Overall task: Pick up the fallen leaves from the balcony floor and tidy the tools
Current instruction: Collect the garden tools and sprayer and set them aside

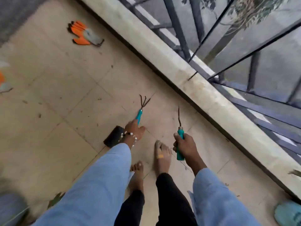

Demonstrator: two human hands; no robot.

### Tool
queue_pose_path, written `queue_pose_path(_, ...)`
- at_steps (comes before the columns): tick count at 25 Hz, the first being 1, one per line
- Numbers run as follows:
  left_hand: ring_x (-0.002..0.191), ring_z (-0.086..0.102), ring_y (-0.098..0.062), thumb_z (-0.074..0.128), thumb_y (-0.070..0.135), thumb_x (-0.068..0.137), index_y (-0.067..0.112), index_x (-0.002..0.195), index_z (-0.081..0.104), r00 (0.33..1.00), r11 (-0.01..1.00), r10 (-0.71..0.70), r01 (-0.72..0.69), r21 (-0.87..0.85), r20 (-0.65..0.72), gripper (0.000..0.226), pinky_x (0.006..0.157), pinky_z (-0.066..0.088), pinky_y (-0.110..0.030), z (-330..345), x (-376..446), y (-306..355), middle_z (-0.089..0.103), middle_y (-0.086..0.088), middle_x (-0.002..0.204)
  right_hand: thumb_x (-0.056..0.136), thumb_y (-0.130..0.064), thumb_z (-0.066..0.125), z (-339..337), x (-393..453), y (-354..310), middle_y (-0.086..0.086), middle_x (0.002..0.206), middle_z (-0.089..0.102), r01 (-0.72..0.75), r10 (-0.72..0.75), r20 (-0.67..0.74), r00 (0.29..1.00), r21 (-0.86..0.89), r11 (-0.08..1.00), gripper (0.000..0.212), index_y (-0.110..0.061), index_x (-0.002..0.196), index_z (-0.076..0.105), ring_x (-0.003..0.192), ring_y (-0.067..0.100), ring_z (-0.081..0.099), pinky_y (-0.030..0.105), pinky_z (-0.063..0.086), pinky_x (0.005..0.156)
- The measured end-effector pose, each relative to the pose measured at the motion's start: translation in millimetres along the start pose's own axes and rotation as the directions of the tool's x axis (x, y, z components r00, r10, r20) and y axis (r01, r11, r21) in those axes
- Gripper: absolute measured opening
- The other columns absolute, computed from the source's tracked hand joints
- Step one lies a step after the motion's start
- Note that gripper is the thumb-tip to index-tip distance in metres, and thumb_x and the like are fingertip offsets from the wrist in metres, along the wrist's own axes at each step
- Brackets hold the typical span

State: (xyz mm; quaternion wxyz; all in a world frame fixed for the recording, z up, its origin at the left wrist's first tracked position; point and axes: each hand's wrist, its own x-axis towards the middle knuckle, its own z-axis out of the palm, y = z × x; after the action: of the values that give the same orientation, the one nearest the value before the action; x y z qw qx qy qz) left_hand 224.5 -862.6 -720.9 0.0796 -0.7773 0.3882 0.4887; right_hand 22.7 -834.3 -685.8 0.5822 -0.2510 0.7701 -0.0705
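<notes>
Head view showed two garden tools, one in each hand, above the tiled balcony floor (68, 95). Left hand (134, 129) curled round the teal handle of a three-pronged rake (143, 105), prongs pointing away from the person. Right hand (184, 146) gripped a teal-handled weeder (180, 126) with one thin, rusty, forked shaft, held upright. One orange-and-grey glove (84, 34) lay flat on the tiles well ahead; a second, blurred, showed at the left edge. One black block (113, 136) sat just beside the left wrist. Two bare feet stood between the hands. Small leaf scraps dotted the floor.
</notes>
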Motion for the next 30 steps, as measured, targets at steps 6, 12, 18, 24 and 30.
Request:
queue_pose_path(6, 0.121, 0.048, -0.040, 0.061, 0.029, 0.092, 0.001, 0.133, 0.038, 0.983, 0.984, -0.110, 0.128, 0.123, -0.146, 0.055, 0.099, 0.040, -0.045, 92, 171, -28, 0.044, -0.023, 0.133, 0.098, -0.032, 0.050, 33, 157, 40, 0.009, 0.081, 0.061, 0.049, -0.045, 0.071, 0.996, -0.060, 0.997, 0.024, -0.008, 0.104, 0.053, 0.065, 0.017, 0.060, 0.034, 0.053, 0.068)
queue_pose_path(12, 0.115, 0.056, -0.039, 0.059, 0.007, 0.092, -0.001, 0.135, 0.037, 0.989, 0.983, -0.121, 0.131, 0.127, -0.081, 0.049, 0.094, 0.047, -0.042, 103, 189, -33, 0.053, -0.025, 0.129, 0.097, -0.030, 0.052, 31, 158, 68, 0.009, 0.079, 0.063, 0.002, -0.002, 0.050, 0.999, 0.004, 1.000, 0.024, -0.007, 0.102, 0.054, 0.062, 0.015, 0.061, 0.031, 0.052, 0.064)
queue_pose_path(18, 0.097, 0.062, -0.036, 0.060, 0.022, 0.093, 0.008, 0.121, 0.050, 0.994, 0.979, -0.018, 0.039, -0.199, 0.103, 0.033, 0.084, 0.050, -0.039, 59, 14, 6, 0.062, -0.020, 0.114, 0.093, -0.027, 0.059, -5, 23, 49, 0.020, 0.085, 0.065, -0.021, 0.022, -0.006, 1.000, 0.070, 0.997, 0.023, -0.004, 0.095, 0.056, 0.066, 0.027, 0.062, 0.046, 0.054, 0.073)
queue_pose_path(24, 0.083, 0.062, -0.042, 0.040, 0.038, 0.098, 0.011, 0.106, 0.058, 0.996, 0.957, 0.001, 0.025, -0.288, 0.091, 0.034, 0.078, 0.052, -0.047, 19, -204, 51, 0.064, -0.028, 0.100, 0.093, -0.035, 0.056, -43, -185, 34, 0.011, 0.077, 0.059, 0.028, 0.004, -0.124, 0.992, 0.257, 0.966, 0.028, -0.016, 0.073, 0.050, 0.073, 0.026, 0.056, 0.039, 0.045, 0.069)
queue_pose_path(30, 0.055, 0.049, -0.017, 0.048, 0.007, 0.097, 0.004, 0.080, 0.058, 0.957, 0.935, 0.127, -0.027, -0.354, 0.261, 0.021, 0.042, 0.043, -0.019, 6, -401, 86, 0.054, -0.007, 0.066, 0.099, -0.025, 0.044, -85, -342, 82, 0.005, 0.063, 0.054, 0.008, 0.176, -0.181, 0.968, 0.720, 0.694, 0.024, -0.009, 0.087, 0.057, 0.052, 0.018, 0.048, 0.027, 0.041, 0.052)
